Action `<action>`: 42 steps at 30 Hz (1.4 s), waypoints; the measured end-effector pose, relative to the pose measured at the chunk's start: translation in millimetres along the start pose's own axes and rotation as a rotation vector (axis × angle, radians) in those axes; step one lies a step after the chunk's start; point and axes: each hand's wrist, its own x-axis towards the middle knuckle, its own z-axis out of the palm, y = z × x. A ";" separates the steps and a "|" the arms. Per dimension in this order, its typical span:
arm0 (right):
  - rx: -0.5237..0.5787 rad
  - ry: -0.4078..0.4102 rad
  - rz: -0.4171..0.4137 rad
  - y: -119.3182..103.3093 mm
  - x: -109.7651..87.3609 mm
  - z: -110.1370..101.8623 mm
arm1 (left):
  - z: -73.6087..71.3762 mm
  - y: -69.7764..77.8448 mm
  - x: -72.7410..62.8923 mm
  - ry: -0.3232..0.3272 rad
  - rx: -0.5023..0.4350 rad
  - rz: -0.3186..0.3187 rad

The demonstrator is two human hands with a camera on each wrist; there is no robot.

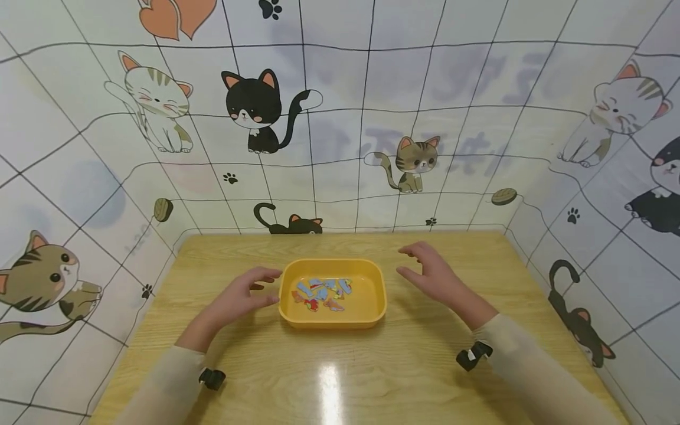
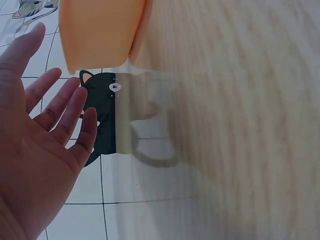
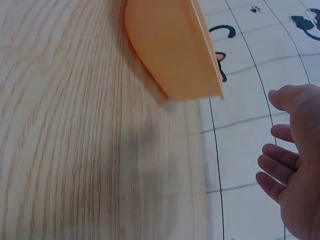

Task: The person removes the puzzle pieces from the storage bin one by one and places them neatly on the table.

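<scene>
A yellow plastic tray (image 1: pixel 366 304) stands on the wooden table, with several small flat colourful pieces (image 1: pixel 321 292) in blue, red and orange lying in its left half. My left hand (image 1: pixel 247 298) is beside the tray's left wall, its fingertips right at the rim, fingers loosely spread. To the right, and apart from the tray, my right hand (image 1: pixel 435 274) hovers with relaxed fingers and holds nothing. Both wrist views show the tray's outer wall (image 2: pixel 100 35) and an empty palm, the right hand (image 3: pixel 300 155) with its fingers slightly bent.
The light wooden tabletop (image 1: pixel 255 378) meets walls (image 1: pixel 340 136) covered in cat-print, grid-lined sheeting at the back and on both sides. A small black device (image 1: pixel 212 379) is strapped at the left wrist, and another black device (image 1: pixel 474 356) at the right.
</scene>
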 end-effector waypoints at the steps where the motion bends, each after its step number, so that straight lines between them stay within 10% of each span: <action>1: 0.001 -0.006 -0.010 -3.3 1.6 2.4 | 1.3 -0.4 0.0 -0.005 -0.002 0.003; 17: -0.041 -0.222 -0.154 -45.4 37.6 37.2 | 9.4 -4.9 3.8 -0.011 -0.017 0.032; 28: -0.047 -0.432 -0.088 -62.5 59.3 61.5 | 10.1 -10.1 3.7 -0.005 -0.017 0.035; 42: -0.234 -0.382 -0.070 -69.1 62.2 94.9 | 11.4 -8.0 4.3 0.003 -0.021 0.026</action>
